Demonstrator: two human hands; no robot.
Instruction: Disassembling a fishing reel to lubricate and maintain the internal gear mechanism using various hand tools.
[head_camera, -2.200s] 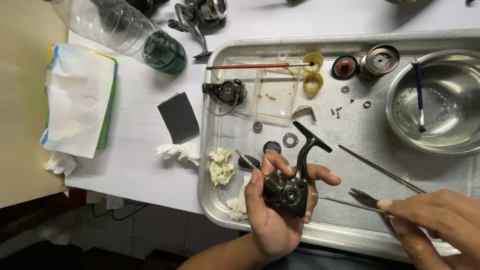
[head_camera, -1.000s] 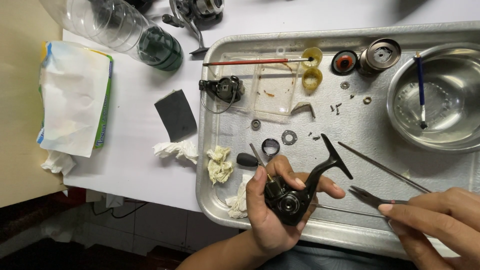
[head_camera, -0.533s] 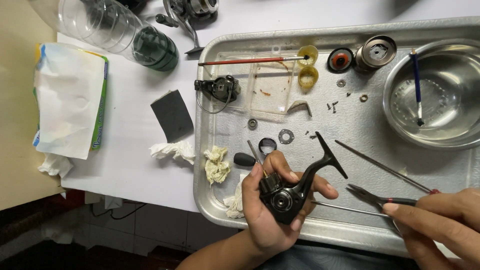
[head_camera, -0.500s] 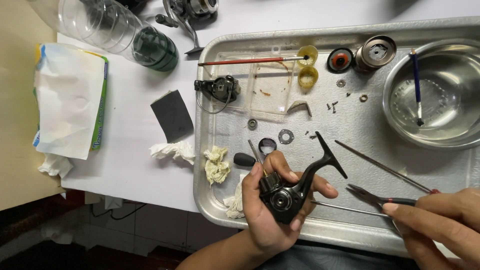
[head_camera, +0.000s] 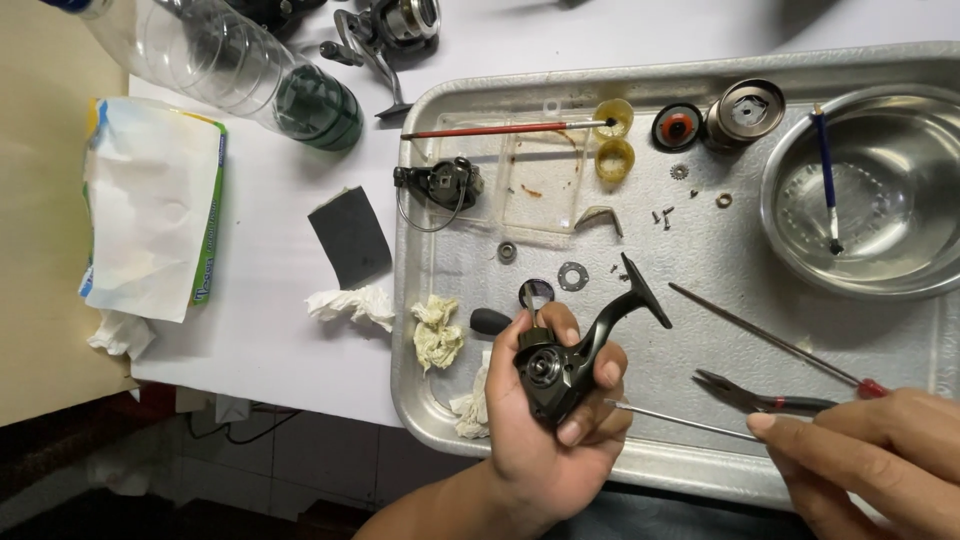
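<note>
Steel tray (head_camera: 700, 245) on your white counter (head_camera: 270, 310) carries the stripped-out washers, screws and spool (head_camera: 745, 110). Your left hand (head_camera: 555, 420) has its grip clamped on the black reel body (head_camera: 560, 370) over the tray's near edge. Your right hand (head_camera: 870, 455) pinches a thin metal rod (head_camera: 680, 422) toward it; reassembly looks barely begun.

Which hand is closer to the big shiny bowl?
The right hand. It sits below the metal bowl, near the tray's front right corner, by the pliers. The left hand is farther left, holding the black reel body.
</note>
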